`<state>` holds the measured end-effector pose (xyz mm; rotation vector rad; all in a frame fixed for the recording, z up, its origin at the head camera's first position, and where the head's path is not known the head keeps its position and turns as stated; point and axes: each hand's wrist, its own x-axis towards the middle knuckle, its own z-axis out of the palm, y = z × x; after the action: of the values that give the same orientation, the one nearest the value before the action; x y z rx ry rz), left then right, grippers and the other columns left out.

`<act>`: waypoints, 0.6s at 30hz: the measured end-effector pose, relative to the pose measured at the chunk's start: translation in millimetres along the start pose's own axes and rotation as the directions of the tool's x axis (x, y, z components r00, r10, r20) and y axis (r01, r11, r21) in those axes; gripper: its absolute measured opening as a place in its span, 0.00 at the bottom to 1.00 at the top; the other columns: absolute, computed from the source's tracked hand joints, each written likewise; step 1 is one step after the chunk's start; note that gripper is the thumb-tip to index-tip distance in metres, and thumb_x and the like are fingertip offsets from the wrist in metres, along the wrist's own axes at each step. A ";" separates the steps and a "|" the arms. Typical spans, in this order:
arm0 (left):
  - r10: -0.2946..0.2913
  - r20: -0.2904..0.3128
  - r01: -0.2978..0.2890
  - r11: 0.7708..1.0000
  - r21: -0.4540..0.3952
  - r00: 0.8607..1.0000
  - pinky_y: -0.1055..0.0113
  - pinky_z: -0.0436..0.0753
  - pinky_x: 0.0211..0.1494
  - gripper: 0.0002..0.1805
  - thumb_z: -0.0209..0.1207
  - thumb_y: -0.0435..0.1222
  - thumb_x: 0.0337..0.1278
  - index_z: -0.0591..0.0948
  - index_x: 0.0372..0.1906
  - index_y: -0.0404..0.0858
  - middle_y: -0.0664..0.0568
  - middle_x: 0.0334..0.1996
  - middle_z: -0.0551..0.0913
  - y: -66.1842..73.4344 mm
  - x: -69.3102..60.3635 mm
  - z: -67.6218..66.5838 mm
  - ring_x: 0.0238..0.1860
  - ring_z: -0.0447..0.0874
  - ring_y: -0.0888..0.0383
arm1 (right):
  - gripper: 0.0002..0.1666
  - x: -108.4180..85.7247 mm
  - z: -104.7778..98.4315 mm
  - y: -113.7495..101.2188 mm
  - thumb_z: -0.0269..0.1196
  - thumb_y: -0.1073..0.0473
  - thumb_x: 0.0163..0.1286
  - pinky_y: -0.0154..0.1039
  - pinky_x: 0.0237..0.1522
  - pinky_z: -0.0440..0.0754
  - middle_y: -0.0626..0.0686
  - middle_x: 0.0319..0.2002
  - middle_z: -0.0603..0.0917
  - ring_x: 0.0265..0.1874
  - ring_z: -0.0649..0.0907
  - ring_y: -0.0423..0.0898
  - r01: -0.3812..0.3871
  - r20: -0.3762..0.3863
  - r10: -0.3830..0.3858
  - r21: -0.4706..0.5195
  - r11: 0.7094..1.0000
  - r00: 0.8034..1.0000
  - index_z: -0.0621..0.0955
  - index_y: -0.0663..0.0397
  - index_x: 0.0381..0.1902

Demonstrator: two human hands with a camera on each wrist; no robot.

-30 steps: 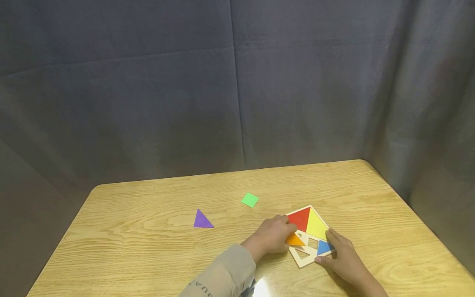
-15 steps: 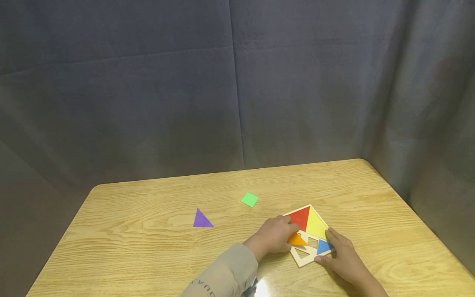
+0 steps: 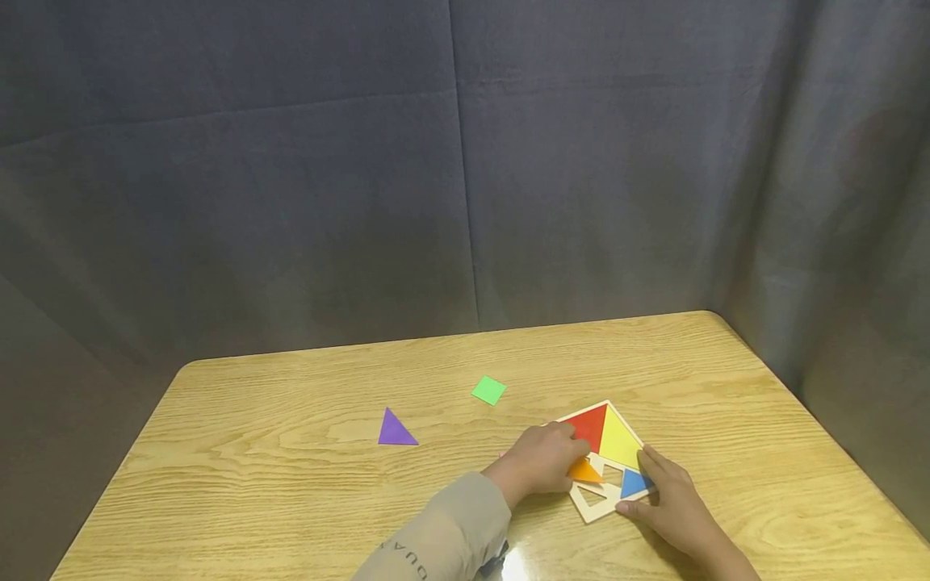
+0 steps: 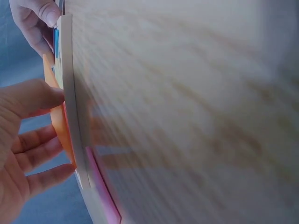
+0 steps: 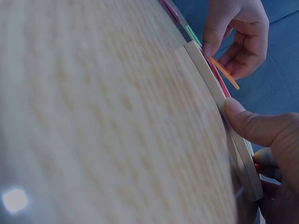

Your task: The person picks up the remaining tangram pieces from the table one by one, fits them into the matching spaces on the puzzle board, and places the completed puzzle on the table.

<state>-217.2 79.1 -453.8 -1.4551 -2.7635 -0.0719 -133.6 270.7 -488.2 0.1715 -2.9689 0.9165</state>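
Observation:
My left hand [image 3: 541, 460] pinches an orange tangram piece [image 3: 587, 471], which sits tilted over the wooden tangram board [image 3: 589, 515]. In the left wrist view, the thumb and fingertips hold the orange piece along its edges, close to the board's rim. My right hand [image 3: 668, 500] grips the board at its right corner, thumb on the near edge and fingers on the far side. Set in the board are a red triangle [image 3: 590, 428], a yellow triangle [image 3: 617, 440] and a blue piece [image 3: 635, 483]. Several cut-out recesses show bare. My left hand covers the board's left part.
A purple triangle [image 3: 395, 429] lies on the wooden table [image 3: 276, 484] to the left. Behind the left hand is a green square [image 3: 489, 390]. A pink piece [image 4: 103, 186] lies beside the board, mostly hidden in the head view. Grey cloth [image 3: 327, 177] hangs behind the table.
My left hand has shifted slightly to the right over the board with the orange piece. The right hand and the board stay in place.

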 end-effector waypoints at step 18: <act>0.002 0.060 -0.005 0.999 0.049 0.998 0.74 0.65 0.24 0.12 0.62 0.38 0.37 0.74 0.32 0.50 0.60 0.24 0.65 4.5 2.6 -0.7 0.25 0.64 0.66 | 0.53 0.3 0.2 0.2 0.65 0.42 0.44 0.64 0.46 0.58 0.73 0.57 0.57 0.53 0.56 0.70 0.007 0.001 -0.007 0.001 1.000 1.000 0.60 0.78 0.55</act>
<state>-214.9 83.8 -452.9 -1.4745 -2.7877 0.0397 -133.9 270.7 -488.5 0.1818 -2.9669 0.9180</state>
